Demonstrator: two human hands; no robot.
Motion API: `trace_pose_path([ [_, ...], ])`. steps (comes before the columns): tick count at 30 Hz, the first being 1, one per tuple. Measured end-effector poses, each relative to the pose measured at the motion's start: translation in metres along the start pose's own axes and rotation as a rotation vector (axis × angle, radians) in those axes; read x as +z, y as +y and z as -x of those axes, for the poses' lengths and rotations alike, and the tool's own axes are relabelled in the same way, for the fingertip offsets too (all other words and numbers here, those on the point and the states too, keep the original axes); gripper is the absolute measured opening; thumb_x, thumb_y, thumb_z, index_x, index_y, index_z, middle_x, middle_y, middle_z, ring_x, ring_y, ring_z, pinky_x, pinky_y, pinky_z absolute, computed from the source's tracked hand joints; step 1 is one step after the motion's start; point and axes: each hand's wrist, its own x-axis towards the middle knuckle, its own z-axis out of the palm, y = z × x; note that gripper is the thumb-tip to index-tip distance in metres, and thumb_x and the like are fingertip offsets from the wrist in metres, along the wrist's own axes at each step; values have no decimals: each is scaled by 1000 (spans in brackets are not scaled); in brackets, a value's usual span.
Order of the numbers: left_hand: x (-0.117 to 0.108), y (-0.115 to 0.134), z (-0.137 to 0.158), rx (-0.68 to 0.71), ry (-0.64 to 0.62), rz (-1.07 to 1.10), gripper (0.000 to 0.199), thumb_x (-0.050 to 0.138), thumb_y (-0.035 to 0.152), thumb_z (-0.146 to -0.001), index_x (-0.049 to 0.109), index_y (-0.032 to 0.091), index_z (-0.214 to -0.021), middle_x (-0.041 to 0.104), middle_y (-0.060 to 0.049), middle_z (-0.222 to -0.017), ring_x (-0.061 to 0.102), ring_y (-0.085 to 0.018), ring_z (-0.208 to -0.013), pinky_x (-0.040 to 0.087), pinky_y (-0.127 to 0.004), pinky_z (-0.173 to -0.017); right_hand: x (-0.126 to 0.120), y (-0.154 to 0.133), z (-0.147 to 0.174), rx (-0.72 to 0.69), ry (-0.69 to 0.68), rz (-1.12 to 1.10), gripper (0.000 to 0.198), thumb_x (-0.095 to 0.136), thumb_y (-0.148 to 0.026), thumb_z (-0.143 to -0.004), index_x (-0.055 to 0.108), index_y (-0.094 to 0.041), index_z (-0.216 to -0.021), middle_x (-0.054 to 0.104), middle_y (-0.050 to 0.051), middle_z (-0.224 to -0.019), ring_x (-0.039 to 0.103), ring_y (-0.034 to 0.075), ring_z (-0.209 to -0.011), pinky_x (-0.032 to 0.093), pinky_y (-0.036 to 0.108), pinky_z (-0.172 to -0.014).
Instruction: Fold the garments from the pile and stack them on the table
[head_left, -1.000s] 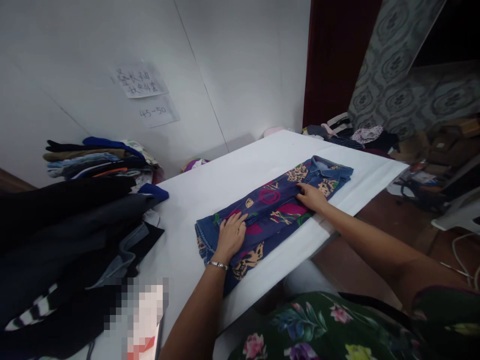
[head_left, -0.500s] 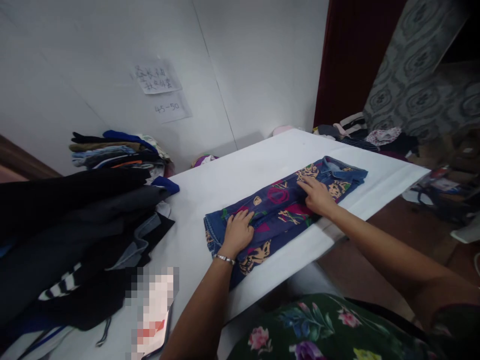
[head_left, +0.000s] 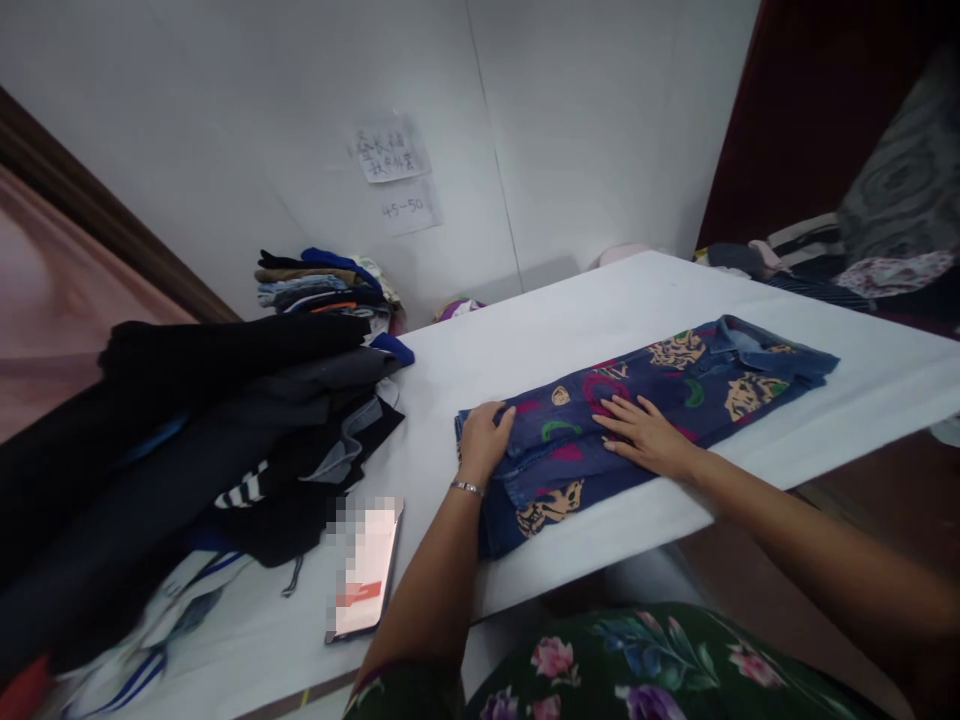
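Right hand (head_left: 652, 440) shifted away from collar (head_left: 772, 357), patterned shirt (head_left: 577, 425) under its fingers (head_left: 626, 412)

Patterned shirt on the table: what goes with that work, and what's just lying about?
Part of the work:
patterned shirt
left hand, right hand, both on it
white table beneath

Seemingly just lying about:
dark clothes pile
phone-like device
stacked clothes by the wall

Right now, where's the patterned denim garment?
In the head view, the garment lies right of centre on the white table, with the left hand and right hand on it.
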Motion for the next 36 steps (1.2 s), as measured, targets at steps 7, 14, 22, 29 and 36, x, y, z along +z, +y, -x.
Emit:
trace_pose_path([
  [7, 6, -12, -6, -101, -60, -113, 31, 56, 41, -88, 69, 16, -101, 67, -10, -108, 59, -23, -107, 43, -33, -93, -3, 0, 1, -41, -20, -19, 44, 40, -50, -96, 50, -41, -138, 34, 0, -154, 22, 28, -145, 11, 60, -114],
  [14, 6, -7, -13, -282, -52, -13, 23, 54, 36, -89, 62, 20, -103, 71, -8, -96, 65, -22, -92, 46, -31, -78, -5, 1, 2, -72, -19, -23, 40, 41, -48, -96, 58, -39, -131, 39, 1, -152, 25, 30, -143, 12, 62, -113],
  [22, -1, 6, -8, -150, 40, -40, 36, 47, 14, -85, 61, 19, -117, 67, -8, -117, 60, -21, -111, 44, -32, -97, -5, -1, 1, -60, -19, -28, 38, 43, -46, -95, 59, -40, -130, 40, 0, -151, 27, 30, -143, 14, 63, -113],
  [29, 5, 36, 17, 293, -112, -146, 44, 44, 42, -95, 52, 21, -134, 46, -9, -147, 34, -24, -140, 20, -47, -117, -19, -7, -2, -42, -110, -77, 41, 45, -48, -94, 58, -38, -132, 38, 3, -152, 24, 32, -143, 9, 65, -112],
  [36, 25, 21, 14, 264, -328, -222, 54, 37, 47, -96, 46, 18, -141, 37, -10, -153, 28, -25, -144, 19, -49, -118, -51, 18, -26, 137, -64, -53, 54, 40, -54, -95, 45, -33, -143, 33, 6, -155, 22, 28, -145, 16, 58, -114],
])
